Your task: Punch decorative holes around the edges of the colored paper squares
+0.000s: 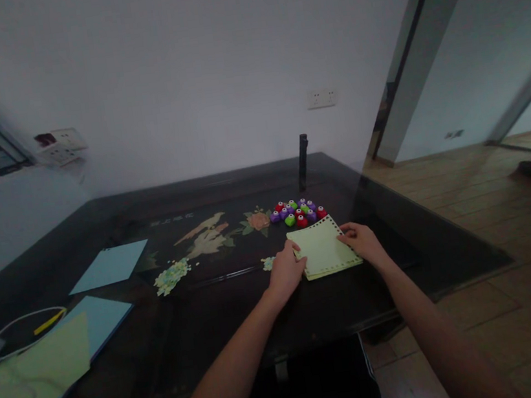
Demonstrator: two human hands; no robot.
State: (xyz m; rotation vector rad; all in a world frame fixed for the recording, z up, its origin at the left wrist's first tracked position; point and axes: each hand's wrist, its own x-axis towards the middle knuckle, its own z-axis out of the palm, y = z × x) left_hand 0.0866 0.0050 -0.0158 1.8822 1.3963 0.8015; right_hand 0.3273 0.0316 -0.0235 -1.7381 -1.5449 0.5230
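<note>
A small stack of pale yellow-green paper sheets [325,248] lies on the dark table in front of me. Punched holes run along its far, right and near edges. My left hand [285,268] grips the stack's left edge, thumb on top and fingers curled. At the right edge, my right hand [362,242] has its fingers closed on the paper. Just beyond the stack sit several small round red, purple and green pieces [301,220] with white tops and dark centres. Beside my left hand is a little heap of paper bits [268,263].
A larger pile of paper bits [172,276] lies left of centre on the table [206,344]. Further left are a blue sheet [110,266], blue and yellow-green sheets [49,377], a yellow cutter-like tool [49,322] and a white cable. A black upright stick [303,162] stands at the back.
</note>
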